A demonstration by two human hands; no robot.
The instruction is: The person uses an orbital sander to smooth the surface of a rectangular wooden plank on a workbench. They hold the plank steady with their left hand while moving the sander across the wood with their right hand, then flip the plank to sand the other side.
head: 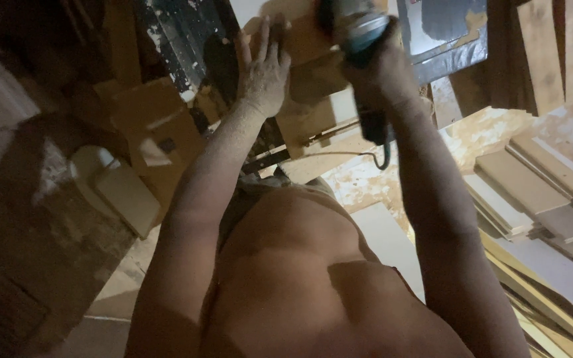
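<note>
The power tool (pixel 359 26), a handheld grinder-type unit with a grey-green body and a dark handle, sits at the top centre of the view, against the upper edge of the wooden block (pixel 306 50). The right hand (pixel 376 66) holds it: the grip is wrapped tightly around the tool body, fingers closed. A dark cable (pixel 382 149) hangs from the rear of the tool below the wrist.

The left hand (pixel 263 66) lies flat on the wooden block just beside the tool. Its grip is spread, fingers extended and pressed against the wood surface; it pinches nothing. Both the hand and the forearm carry a coating of pale dust.

The block rests on a wooden worktop (pixel 313 126) made of light boards.

To the right, a stack of cut boards (pixel 538 192) lies on the dust-covered floor (pixel 479 136), the pieces overlapping at differing angles. To the left, a pale rounded container (pixel 94 172) stands near a cardboard-coloured box (pixel 157 132); the contents of both are not visible. The left side of the view is dark and detail there cannot be determined.
</note>
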